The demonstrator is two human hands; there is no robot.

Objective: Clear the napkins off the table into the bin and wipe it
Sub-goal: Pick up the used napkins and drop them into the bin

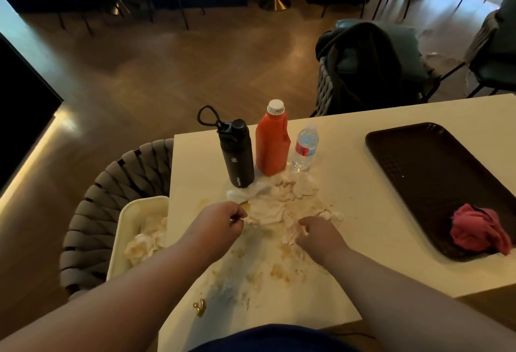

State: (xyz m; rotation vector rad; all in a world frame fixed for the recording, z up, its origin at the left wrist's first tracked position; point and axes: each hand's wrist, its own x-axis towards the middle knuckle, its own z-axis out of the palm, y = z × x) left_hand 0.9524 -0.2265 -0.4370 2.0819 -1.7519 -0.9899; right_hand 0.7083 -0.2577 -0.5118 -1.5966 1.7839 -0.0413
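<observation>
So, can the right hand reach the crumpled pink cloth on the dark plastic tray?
Likely yes: only bare white table and the tray rim lie between the right hand, gripping stained napkins, and the pink cloth.

Cream rectangular tabletop (349, 212), viewed from its near edge. Upright in a row by the far left corner: a black metal flask with a loop handle (237, 156), an orange plastic jug with a white screw cap (270, 147) and a clear plastic water bottle with a red label (304, 147). A heap of crumpled, stained white paper napkins (279, 203) lies just in front, touching the bases of flask and jug. Brownish smears and crumbs (279, 270) spread towards the near edge, where a small golden blob (199, 307) sits. A dark brown rectangular plastic tray (435, 178) lies flat at the right.
</observation>
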